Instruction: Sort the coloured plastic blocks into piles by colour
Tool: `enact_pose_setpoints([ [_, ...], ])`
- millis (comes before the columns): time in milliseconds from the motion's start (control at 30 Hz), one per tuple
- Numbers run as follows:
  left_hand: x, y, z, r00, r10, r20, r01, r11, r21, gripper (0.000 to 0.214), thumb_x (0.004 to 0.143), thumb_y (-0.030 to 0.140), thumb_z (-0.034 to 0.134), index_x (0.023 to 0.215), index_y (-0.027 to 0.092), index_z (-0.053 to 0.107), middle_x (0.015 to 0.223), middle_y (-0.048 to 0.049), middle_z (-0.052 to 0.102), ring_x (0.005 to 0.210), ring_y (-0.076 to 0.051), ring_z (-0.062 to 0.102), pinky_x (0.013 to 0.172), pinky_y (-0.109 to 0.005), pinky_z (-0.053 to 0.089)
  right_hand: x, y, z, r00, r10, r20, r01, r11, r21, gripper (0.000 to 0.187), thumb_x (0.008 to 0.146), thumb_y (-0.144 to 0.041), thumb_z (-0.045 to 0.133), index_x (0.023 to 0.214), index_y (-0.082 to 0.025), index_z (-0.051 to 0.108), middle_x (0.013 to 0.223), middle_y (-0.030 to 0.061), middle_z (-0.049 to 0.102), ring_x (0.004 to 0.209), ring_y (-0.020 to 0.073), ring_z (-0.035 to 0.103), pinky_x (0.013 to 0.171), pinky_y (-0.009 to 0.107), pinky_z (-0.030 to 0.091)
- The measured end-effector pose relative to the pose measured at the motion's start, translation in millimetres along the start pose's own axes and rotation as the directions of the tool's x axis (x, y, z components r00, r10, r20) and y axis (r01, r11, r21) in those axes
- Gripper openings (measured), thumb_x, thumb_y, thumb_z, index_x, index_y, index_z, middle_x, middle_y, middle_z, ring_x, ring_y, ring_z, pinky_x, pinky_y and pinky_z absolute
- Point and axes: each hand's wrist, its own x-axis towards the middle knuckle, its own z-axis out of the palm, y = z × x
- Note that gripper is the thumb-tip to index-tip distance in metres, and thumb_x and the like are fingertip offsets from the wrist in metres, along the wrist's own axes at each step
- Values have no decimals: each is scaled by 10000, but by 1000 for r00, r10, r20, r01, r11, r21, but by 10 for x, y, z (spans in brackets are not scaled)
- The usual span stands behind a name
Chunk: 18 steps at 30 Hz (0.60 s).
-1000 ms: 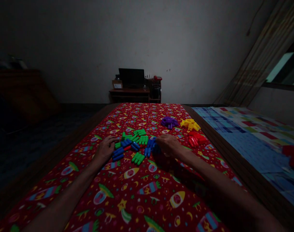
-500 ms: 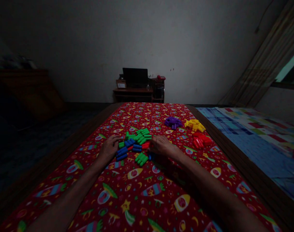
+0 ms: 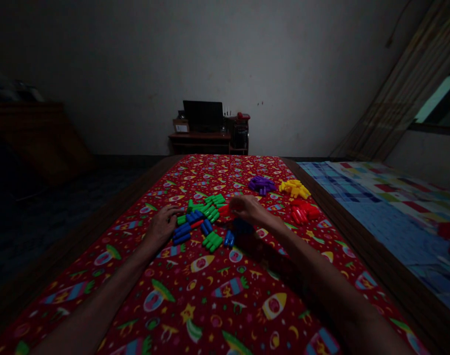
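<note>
Red plastic point(image 3: 224, 211) juts — from the right grip point(image 3: 249, 209).

Black monitor point(image 3: 203, 116) on desk point(image 3: 200, 136) near wall point(image 3: 136, 69); curtain point(image 3: 391, 108) beside window point(image 3: 439, 104); patchwork cloth point(image 3: 397, 185)

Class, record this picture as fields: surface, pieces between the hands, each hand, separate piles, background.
Surface: red rocket-patterned cloth
Between hands: shiny green tube-shaped pieces, blue ones, red ones
Left hand: beside green and blue pieces; contact unclear
Right hand: at the red ones; grip unclear
Separate piles: purple pile, yellow pile, red pile
Background: black monitor on brown desk
</note>
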Motion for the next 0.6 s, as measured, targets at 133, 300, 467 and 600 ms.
enact_pose_setpoints([
  [133,0,38,-25,999,-30,-22,29,999,-42,336,789,285,390,877,194,701,1047,-86,686,1006,-240,632,917,-373,507,37,67,-1,995,101,5,-100,982,160,127,735,-80,610,840,-137,651,764,15,679,701,127,610,624,204,405],
  [300,7,315,-87,992,-21,-124,6,993,-117,376,865,322,355,1081,198,637,1170,-73,655,1106,-234,591,990,-390,459,31,-9,143,999,27,42,-35,983,181,125,736,-80,624,842,-141,647,760,2,664,708,119,594,626,200,395],
  [467,-65,658,44,964,245,107,-229,962,-148,343,870,449,468,1023,219,671,1047,-75,695,999,-238,620,912,-378,484,-22,-138,308,990,-135,51,127,982,139,109,761,-91,622,853,-149,630,786,-8,630,706,100,552,613,182,364],
  [600,-152,696,167,953,290,88,-282,955,-97,349,901,461,445,914,215,692,916,-71,709,926,-237,622,898,-396,464,-4,-58,260,992,-126,11,124,986,109,98,759,-113,645,851,-143,631,774,-4,638,700,102,562,612,185,368],
])
